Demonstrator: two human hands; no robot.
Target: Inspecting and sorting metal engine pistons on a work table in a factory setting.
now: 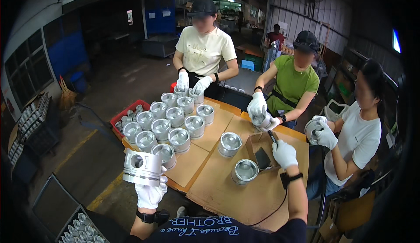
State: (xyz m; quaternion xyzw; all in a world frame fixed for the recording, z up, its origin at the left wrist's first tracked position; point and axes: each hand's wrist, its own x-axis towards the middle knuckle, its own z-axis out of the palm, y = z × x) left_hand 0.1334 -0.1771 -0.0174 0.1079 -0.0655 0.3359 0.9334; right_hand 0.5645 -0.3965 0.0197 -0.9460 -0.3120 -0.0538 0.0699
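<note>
My left hand (150, 195), in a white glove, is closed around a silver engine piston (146, 176) and holds it up at the table's near left corner. The piston's round pin hole shows in its side. My right hand (285, 154), gloved too, grips a black pen-shaped tool (271, 135) whose tip points up and away. Just left of that hand stands an open cardboard box (252, 147) with a dark flat block (263, 159) inside. Two pistons stand near the box: one piston (245, 171) at its near left, another piston (230, 144) farther off.
Rows of several pistons (161, 129) cover the cardboard-topped table's (227, 199) left side. A red crate (116, 120) of small metal parts sits beyond them. Three gloved co-workers stand around the table, each handling pistons. A thin black cable (280, 206) hangs below my right wrist.
</note>
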